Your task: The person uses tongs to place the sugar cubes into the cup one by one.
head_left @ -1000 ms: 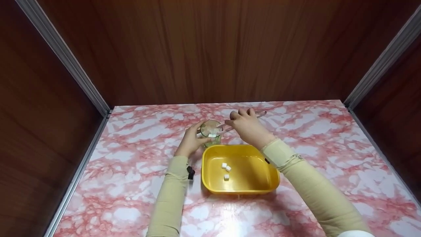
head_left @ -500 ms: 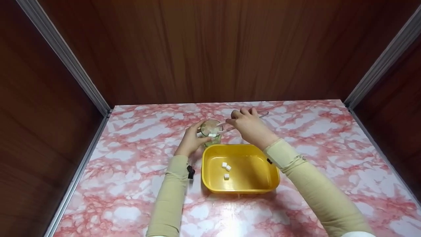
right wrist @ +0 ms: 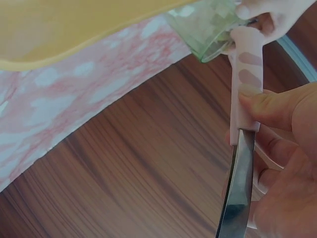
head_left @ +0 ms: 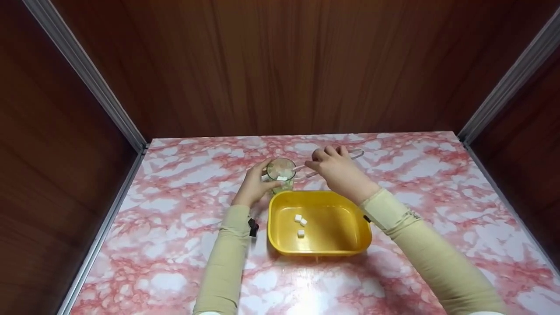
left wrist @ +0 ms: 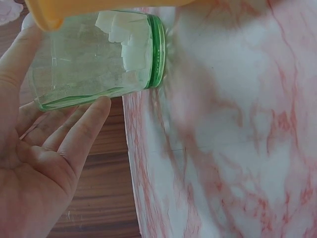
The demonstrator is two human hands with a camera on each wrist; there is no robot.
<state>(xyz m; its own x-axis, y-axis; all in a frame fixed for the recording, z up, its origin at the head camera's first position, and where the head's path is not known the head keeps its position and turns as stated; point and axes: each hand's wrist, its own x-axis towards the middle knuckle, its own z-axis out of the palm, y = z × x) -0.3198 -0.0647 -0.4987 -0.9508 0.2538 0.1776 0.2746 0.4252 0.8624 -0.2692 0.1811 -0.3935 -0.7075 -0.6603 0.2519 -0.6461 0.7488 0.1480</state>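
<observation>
A clear green-tinted drinking glass (head_left: pixel 281 166) stands on the table with several white cubes inside, seen piled near its base in the left wrist view. My left hand (head_left: pixel 253 186) holds it, thumb on one side and fingers on the other. Pink-tipped metal tongs (right wrist: pixel 247 74) are in my right hand (head_left: pixel 337 171), pinched between thumb and fingers. Their tips are spread apart at the right side of the glass's rim, with no cube visible between them. Three white cubes (head_left: pixel 301 233) lie in a yellow plastic bin (head_left: pixel 319 253) just in front of the glass.
The bin sits between my two forearms, its far rim close to the glass. Beneath everything is a pink-and-white marbled table (head_left: pixel 175 245). Brown wood-look panels (head_left: pixel 280 65) rise at the back and sides, with grey metal strips (head_left: pixel 94 74) at the corners.
My right hand has drawn slightly to the right, taking the tongs' tips back from over the glass's mouth. The tips look wider apart. My left hand stays on the glass.
</observation>
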